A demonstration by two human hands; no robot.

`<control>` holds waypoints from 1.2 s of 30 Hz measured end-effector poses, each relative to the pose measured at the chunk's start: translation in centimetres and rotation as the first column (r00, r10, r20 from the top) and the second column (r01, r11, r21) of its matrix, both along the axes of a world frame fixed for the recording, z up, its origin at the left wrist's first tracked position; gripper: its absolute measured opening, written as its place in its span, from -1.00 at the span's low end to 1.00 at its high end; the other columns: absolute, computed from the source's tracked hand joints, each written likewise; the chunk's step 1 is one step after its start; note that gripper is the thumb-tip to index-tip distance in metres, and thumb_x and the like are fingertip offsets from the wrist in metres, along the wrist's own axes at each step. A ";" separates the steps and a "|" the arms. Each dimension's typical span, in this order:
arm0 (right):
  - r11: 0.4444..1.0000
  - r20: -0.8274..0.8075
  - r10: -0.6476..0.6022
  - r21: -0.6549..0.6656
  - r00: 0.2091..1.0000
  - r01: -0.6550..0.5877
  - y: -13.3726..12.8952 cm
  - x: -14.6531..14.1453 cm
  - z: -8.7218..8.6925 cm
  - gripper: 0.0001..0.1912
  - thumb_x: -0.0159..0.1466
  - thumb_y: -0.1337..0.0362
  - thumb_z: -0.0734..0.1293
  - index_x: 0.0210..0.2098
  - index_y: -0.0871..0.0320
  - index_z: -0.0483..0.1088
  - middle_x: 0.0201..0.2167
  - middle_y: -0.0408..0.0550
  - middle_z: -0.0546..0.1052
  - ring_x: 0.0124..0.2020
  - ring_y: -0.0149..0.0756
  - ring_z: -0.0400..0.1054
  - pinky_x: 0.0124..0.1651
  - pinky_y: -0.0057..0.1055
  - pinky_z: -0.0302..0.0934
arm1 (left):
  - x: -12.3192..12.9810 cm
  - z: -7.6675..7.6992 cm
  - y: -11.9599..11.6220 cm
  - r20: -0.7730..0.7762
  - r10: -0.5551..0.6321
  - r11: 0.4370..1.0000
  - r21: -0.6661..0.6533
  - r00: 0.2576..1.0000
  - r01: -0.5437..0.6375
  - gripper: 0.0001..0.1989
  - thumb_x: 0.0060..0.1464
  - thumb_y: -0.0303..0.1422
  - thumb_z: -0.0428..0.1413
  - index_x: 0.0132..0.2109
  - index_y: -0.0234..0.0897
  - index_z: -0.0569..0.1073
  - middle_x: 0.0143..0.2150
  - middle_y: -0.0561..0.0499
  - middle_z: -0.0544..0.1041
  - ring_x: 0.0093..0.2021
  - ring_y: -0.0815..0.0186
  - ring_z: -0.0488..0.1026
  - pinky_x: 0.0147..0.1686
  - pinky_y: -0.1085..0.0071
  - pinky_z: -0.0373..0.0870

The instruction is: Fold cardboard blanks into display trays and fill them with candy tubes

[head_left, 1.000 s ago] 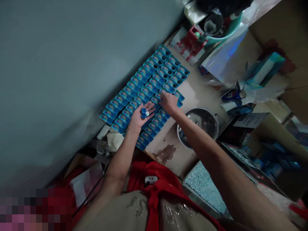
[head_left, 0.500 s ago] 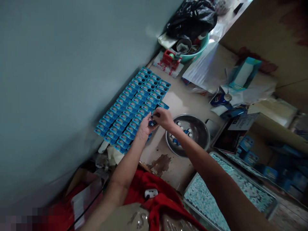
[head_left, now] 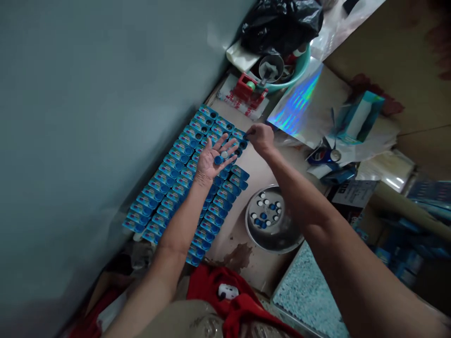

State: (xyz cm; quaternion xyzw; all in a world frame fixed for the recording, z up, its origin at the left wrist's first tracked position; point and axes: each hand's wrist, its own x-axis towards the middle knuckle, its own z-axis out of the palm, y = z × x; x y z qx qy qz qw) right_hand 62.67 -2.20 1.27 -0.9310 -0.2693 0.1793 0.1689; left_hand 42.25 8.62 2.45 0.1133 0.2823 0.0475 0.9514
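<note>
My left hand [head_left: 215, 162] is palm up with its fingers spread. On it lie a small blue disc-shaped piece [head_left: 218, 160] and a white one [head_left: 224, 154]. Below the hand, rows of blue printed packs [head_left: 183, 155] cover the table along the wall; most have a round blue spot, while several at the far end show a dark one. My right hand [head_left: 261, 138] is closed in a pinch at the edge of a pack in the far right row; what the fingertips hold is too small to make out.
A steel bowl [head_left: 251, 230] with several white and blue round pieces stands right of the packs. Nearer is a tray of teal-and-white small pieces [head_left: 310, 291]. A red tape dispenser [head_left: 248, 89], teal basin [head_left: 305, 65], black bag [head_left: 282, 26] and open carton [head_left: 391, 197] lie farther around.
My right hand has moved away from my left, out to the far right row of packs. My left hand has opened flat, showing the pieces on its palm. The view has shifted slightly.
</note>
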 end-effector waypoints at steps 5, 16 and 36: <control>0.983 -0.058 0.014 -0.180 0.998 -0.024 1.6 2.5 -0.5 -0.84 0.13 0.33 0.56 -0.27 0.15 0.61 -0.14 0.09 0.67 -0.09 -0.09 0.52 -0.05 -0.23 0.34 | 1.6 -1.7 0.8 -0.006 -0.010 0.998 -0.067 1.000 0.010 -0.44 0.50 0.00 -0.09 0.38 -0.14 0.51 0.25 -0.21 0.64 0.37 -0.04 0.51 0.30 -0.03 0.49; 0.979 -0.192 -0.019 -0.203 0.981 -0.021 3.4 3.5 0.3 -0.79 0.06 0.43 0.59 -0.48 0.16 0.48 -0.27 0.06 0.63 -0.08 -0.07 0.55 0.00 -0.22 0.35 | 2.5 0.2 -0.3 -0.101 -0.022 1.000 0.016 0.995 0.024 -0.38 0.51 0.07 -0.19 0.35 -0.13 0.53 0.33 -0.21 0.59 0.40 0.02 0.48 0.30 0.05 0.48; 0.969 -0.205 0.032 0.245 0.978 0.020 -5.1 -3.8 -0.2 -0.73 0.26 0.40 0.38 -0.13 0.18 0.72 -0.32 0.02 0.70 -0.29 -0.18 0.57 -0.15 -0.34 0.37 | 0.5 0.4 -2.4 -0.443 0.001 1.000 -0.007 0.897 -0.005 -0.70 0.46 -0.31 0.04 0.11 -0.32 0.60 -0.30 -0.07 0.69 -0.26 0.25 0.67 0.02 0.25 0.62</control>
